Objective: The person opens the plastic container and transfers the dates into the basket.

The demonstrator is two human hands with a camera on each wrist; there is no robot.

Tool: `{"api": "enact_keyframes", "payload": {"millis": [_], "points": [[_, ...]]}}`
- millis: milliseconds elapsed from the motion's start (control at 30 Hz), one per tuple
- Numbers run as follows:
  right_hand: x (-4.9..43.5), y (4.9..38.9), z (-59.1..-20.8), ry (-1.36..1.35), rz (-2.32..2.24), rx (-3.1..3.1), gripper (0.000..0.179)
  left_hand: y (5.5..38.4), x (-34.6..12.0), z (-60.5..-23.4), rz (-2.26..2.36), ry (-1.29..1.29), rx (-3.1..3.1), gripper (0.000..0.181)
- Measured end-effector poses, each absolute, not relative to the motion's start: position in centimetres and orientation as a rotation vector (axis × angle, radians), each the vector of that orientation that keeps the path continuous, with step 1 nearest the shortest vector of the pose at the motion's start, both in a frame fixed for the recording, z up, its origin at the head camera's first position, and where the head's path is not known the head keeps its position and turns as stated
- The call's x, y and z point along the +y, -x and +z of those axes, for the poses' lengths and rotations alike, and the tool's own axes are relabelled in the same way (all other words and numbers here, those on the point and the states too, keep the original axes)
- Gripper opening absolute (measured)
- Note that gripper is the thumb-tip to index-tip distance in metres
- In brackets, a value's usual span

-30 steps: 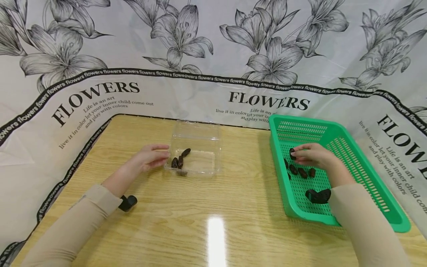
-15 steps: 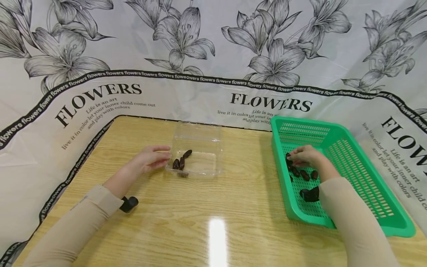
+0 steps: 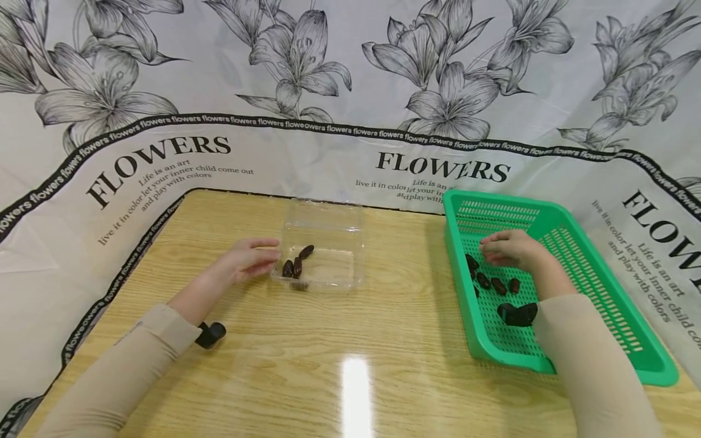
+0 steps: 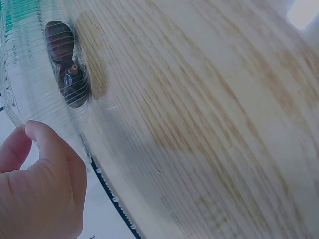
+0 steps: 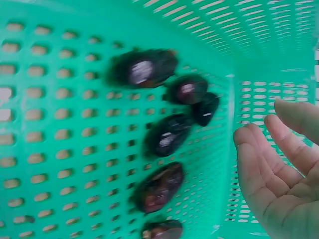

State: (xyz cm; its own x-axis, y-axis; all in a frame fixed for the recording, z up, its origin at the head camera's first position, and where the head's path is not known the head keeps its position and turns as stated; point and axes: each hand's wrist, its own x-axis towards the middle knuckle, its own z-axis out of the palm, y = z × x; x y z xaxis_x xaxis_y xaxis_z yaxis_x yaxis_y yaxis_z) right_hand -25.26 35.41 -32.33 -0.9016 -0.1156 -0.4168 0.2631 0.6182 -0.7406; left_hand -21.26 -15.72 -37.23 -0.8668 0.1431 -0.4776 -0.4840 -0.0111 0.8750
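A clear plastic box [image 3: 355,267] stands left of centre with its lid raised at the back. Several dark brown dates [image 3: 297,267] lie in its left part. My left hand [image 3: 249,260] pinches the box's left edge between thumb and fingers, as the left wrist view shows with the hand [image 4: 45,184] at the thin plastic. Inside the green basket [image 3: 477,344] hovers my right hand [image 3: 512,250], fingers extended and holding nothing. Several more dates [image 3: 498,286] lie on the basket's floor along its left side; in the right wrist view one date [image 5: 162,186] shows wrinkled skin.
Both boxes rest on a wood-grain table [image 3: 274,365]. A white flower-printed cloth [image 3: 328,152] rises behind the table and at both sides. The basket's slotted walls [image 3: 597,292] stand around my right hand. Black wrist cameras [image 3: 517,314] hang beneath both wrists.
A second ago my right hand held a date. It carried the date toward the basket's left wall, let go, then drew back up and right. The left hand stays at the box.
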Motion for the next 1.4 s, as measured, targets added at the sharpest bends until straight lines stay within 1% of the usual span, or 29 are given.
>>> {"api": "enact_keyframes", "payload": {"millis": [67,200,267,400,567,667,767,900,1000,1133,1233,1400], "points": [[35.4,25.3,-31.8,-0.114,-1.262,2.396,0.054,21.2,-15.7,-37.3,1.934,0.351,1.839,0.054],[35.1,25.2,-30.5,-0.102,-1.360,2.351,0.048,21.2,-15.8,-37.3,1.946,0.354,1.833,0.055],[34.9,25.1,-29.9,-0.089,-1.396,2.331,0.037,21.2,-15.8,-37.3,1.953,0.358,1.828,0.055],[34.2,25.1,-28.6,-0.063,-1.437,2.295,0.020,21.3,-15.7,-37.3,1.973,0.365,1.814,0.055],[33.0,25.0,-26.7,-0.024,-1.519,2.232,0.008,21.3,-15.6,-37.3,1.976,0.371,1.807,0.055],[31.9,24.8,-25.8,0.004,-1.569,2.192,0.012,21.3,-15.5,-37.3,1.972,0.376,1.813,0.055],[30.6,24.7,-25.3,0.030,-1.575,2.175,0.010,21.3,-15.5,-37.2,1.967,0.382,1.823,0.055],[28.6,24.7,-25.1,0.065,-1.540,2.185,0.028,21.3,-15.5,-37.1,1.964,0.380,1.824,0.055],[27.0,24.8,-25.0,0.087,-1.518,2.187,0.037,21.3,-15.4,-37.1,1.968,0.382,1.817,0.054],[24.9,24.9,-25.0,0.109,-1.500,2.164,0.042,21.4,-15.4,-37.2,1.965,0.380,1.817,0.054],[23.3,24.9,-25.1,0.140,-1.493,2.148,0.041,21.3,-15.5,-37.2,1.963,0.383,1.817,0.055],[20.9,25.1,-25.4,0.178,-1.501,2.128,0.045,21.3,-15.6,-37.1,1.964,0.380,1.818,0.055]]}}
